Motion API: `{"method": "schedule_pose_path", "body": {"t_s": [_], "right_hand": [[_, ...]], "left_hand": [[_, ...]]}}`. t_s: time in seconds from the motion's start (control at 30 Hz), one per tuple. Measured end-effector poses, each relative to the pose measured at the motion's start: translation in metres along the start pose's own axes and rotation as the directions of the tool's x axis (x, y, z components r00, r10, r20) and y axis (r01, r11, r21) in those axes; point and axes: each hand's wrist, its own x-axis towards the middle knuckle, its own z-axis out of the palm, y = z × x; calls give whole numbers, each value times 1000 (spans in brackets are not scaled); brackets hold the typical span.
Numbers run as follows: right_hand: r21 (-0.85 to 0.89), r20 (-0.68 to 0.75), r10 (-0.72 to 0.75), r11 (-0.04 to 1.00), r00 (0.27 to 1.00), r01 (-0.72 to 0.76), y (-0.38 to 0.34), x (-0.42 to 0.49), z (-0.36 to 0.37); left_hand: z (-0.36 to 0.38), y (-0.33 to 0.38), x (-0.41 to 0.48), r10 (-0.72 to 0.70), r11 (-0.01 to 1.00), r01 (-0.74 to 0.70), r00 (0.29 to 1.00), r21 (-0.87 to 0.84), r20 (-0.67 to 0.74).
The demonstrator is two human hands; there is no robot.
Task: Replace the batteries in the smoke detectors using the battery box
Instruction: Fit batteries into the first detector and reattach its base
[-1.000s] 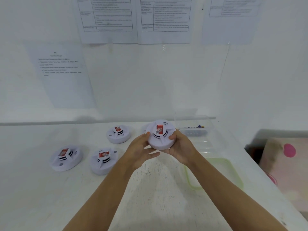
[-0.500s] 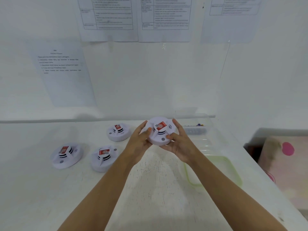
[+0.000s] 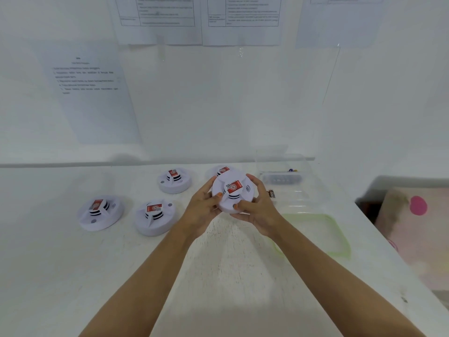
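I hold a round white smoke detector (image 3: 234,190) with a red label above the white table (image 3: 218,276), face up and tilted toward me. My left hand (image 3: 202,207) grips its left rim and my right hand (image 3: 257,207) grips its right and near rim. Three more detectors lie on the table at the left (image 3: 100,212), left of centre (image 3: 155,216) and further back (image 3: 174,180). Another detector (image 3: 222,170) peeks out behind the held one. A clear plastic battery box (image 3: 294,188) stands open to the right, with batteries (image 3: 279,180) at its far end.
The box's green-rimmed lid (image 3: 323,235) lies flat on the table by my right forearm. A small brown battery (image 3: 271,193) lies by the box. The table ends at the right, beside a pink-spotted surface (image 3: 418,215). Papers hang on the wall behind.
Both hands have turned the held detector in place, so its red label now sits rotated and the detector is tilted more toward me. The other detectors have not moved.
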Motion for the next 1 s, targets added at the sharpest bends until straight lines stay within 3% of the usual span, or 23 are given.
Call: {"method": "schedule_pose_path", "body": {"t_s": [1.0], "right_hand": [[6, -63, -18, 1000, 998, 18, 10, -12, 13]], "left_hand": [[-6, -3, -10, -51, 999, 50, 996, -21, -70]]}}
